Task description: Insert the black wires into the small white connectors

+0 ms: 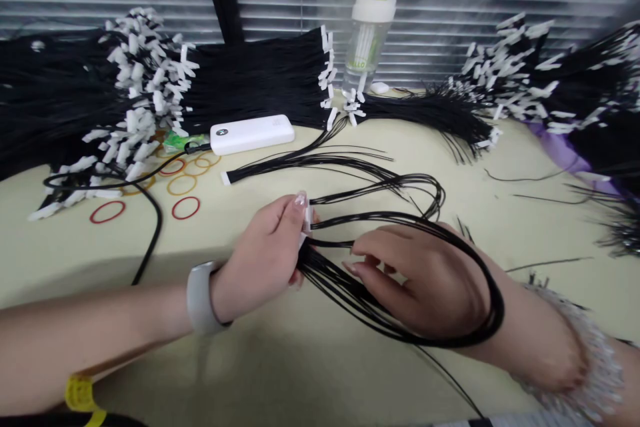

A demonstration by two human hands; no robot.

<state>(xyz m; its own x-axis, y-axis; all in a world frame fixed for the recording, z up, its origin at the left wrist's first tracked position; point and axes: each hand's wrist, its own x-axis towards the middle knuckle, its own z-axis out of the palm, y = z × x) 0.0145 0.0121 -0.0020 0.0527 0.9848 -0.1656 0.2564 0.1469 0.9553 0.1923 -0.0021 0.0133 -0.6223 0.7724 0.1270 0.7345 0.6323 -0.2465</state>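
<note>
My left hand point(270, 253) is closed round two white plastic connectors point(307, 215), thumb pressed on top. Thin black wires point(400, 330) run out of both connectors and curve in a long loop. My right hand point(425, 273) reaches through this loop, its fingers curled at a few wires near the lower connector. The thumb and forefinger tips stand slightly apart there, and the wires pass behind the forefinger. Beyond my hands, another wire bundle with a white connector point(226, 178) lies on the table.
A white power bank point(253, 135) with a black cable point(157, 213) lies beyond my left hand, beside several rubber bands point(186, 207). Stacks of black wires with white connectors point(145, 73) line the back. A clear bottle point(367, 47) stands before the blinds.
</note>
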